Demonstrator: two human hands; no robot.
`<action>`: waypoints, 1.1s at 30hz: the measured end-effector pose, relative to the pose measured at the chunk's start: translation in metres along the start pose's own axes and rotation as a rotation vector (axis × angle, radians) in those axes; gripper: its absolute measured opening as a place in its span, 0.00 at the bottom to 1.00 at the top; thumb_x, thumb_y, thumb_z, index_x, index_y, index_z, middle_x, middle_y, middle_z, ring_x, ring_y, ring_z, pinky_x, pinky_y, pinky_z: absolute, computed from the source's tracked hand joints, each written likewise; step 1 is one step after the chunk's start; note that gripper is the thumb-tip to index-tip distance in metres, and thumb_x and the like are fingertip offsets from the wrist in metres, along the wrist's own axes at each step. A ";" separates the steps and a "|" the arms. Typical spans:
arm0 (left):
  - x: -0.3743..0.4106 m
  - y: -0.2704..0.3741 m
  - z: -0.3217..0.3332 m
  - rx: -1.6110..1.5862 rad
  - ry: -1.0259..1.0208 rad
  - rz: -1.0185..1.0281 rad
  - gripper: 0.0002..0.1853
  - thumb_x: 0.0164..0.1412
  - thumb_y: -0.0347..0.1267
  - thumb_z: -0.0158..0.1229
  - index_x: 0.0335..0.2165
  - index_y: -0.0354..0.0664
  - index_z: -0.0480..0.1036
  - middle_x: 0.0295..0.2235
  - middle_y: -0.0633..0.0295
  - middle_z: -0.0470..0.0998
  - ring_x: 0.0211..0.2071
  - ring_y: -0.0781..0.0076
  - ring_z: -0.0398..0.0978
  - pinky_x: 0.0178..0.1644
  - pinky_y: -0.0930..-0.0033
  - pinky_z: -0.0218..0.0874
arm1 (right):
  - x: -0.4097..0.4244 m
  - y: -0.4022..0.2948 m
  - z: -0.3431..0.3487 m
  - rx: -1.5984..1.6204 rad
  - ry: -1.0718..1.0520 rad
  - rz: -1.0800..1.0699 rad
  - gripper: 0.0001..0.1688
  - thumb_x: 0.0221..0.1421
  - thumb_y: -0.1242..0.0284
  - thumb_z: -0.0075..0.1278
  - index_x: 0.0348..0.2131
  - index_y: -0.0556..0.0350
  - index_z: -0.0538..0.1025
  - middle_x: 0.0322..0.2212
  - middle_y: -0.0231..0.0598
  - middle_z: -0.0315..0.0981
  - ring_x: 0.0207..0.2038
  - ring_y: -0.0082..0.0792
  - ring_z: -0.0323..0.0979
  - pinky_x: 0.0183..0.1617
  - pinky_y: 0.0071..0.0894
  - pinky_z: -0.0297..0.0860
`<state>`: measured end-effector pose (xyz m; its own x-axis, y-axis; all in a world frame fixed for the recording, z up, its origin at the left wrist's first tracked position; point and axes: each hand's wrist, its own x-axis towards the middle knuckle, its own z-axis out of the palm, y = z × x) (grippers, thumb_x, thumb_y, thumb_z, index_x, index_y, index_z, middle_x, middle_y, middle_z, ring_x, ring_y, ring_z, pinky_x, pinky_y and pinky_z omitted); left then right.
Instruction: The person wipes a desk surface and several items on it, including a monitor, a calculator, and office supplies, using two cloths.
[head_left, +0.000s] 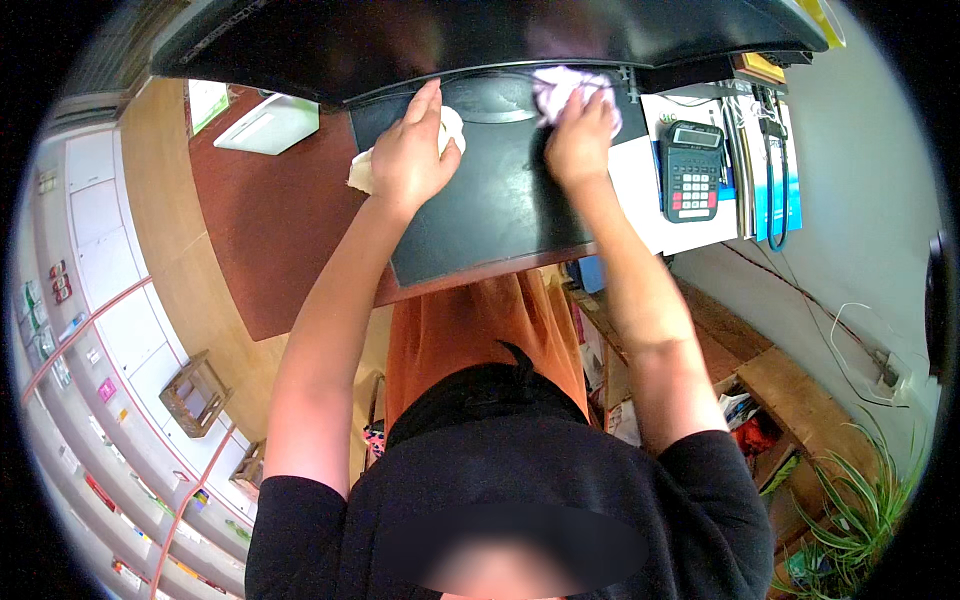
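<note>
My right hand presses a crumpled pale lilac cloth against the black desk mat, close under the monitor. The hand and cloth look slightly blurred. Left of it, my left hand lies over a cream-white piece of cloth or paper, which shows on both sides of the palm. The fingers of that hand stretch towards the lower edge of the black monitor. Between my hands is the rounded monitor base.
On the right, a black calculator lies on papers beside upright folders. A white box-like object stands on the reddish-brown desk. Cables run along the right wall, above a spider plant. A wooden stool stands at left.
</note>
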<state>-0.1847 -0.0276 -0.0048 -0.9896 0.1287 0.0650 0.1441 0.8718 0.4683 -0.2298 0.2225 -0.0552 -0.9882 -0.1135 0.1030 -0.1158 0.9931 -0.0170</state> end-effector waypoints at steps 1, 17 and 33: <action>0.001 0.000 -0.002 0.006 -0.012 -0.013 0.36 0.56 0.35 0.58 0.61 0.28 0.65 0.68 0.55 0.61 0.55 0.51 0.76 0.58 0.57 0.69 | -0.025 -0.017 0.004 -0.004 0.042 -0.013 0.30 0.63 0.74 0.42 0.61 0.71 0.65 0.63 0.71 0.57 0.67 0.66 0.55 0.73 0.55 0.50; -0.005 0.002 0.006 -0.102 0.072 0.001 0.35 0.57 0.34 0.60 0.61 0.30 0.65 0.67 0.56 0.61 0.57 0.52 0.74 0.59 0.58 0.67 | 0.015 0.072 -0.003 -0.017 0.009 0.012 0.38 0.50 0.70 0.62 0.60 0.47 0.71 0.62 0.48 0.65 0.58 0.55 0.65 0.59 0.52 0.66; 0.008 -0.008 0.004 -0.119 0.022 0.063 0.33 0.55 0.34 0.61 0.59 0.33 0.69 0.66 0.55 0.64 0.54 0.51 0.76 0.58 0.56 0.68 | -0.169 -0.118 -0.025 0.726 -0.179 -0.704 0.19 0.54 0.73 0.50 0.46 0.54 0.80 0.51 0.44 0.74 0.53 0.46 0.72 0.60 0.46 0.66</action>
<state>-0.1933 -0.0316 -0.0119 -0.9786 0.1698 0.1163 0.2058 0.7998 0.5638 -0.0470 0.1253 -0.0453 -0.6665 -0.7251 0.1731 -0.6489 0.4500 -0.6135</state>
